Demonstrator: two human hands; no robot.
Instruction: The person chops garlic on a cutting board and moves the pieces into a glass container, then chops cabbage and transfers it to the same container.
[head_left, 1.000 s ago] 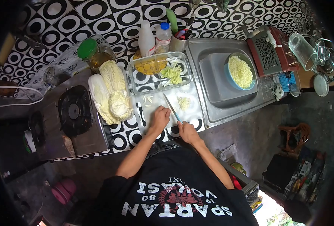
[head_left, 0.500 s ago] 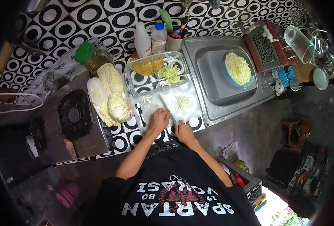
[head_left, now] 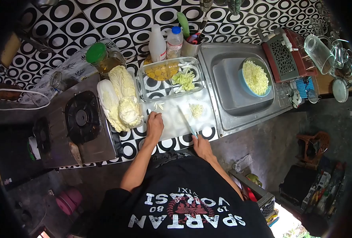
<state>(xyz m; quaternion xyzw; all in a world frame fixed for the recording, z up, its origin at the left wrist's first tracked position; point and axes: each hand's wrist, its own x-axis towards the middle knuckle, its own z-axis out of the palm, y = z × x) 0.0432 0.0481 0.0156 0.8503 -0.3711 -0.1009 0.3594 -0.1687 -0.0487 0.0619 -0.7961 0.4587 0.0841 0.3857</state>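
My right hand (head_left: pixel 202 145) grips the light blue handle of a knife (head_left: pixel 184 118), its blade pointing away over a translucent white cutting board (head_left: pixel 171 129). My left hand (head_left: pixel 155 126) is at the board's left edge with its fingers pinched together; what is in them, if anything, is too small to see. Just beyond those fingertips lie several slim white pieces (head_left: pixel 159 106), perhaps garlic cloves. A finely chopped pale heap (head_left: pixel 196 110) sits on the board to the right of the blade.
Behind the board stands a divided glass dish (head_left: pixel 150 97) with leafy greens (head_left: pixel 184 80). Napa cabbages (head_left: pixel 122 89) and a cauliflower-like head (head_left: pixel 130 112) lie left, beside the stove (head_left: pixel 92 146). A blue bowl (head_left: pixel 245 86) of chopped pale vegetable sits in the sink (head_left: pixel 231 101).
My left hand has moved left, away from the knife, to near the slim white pieces. The knife and my right hand have shifted slightly right and toward me. The view has shifted slightly.
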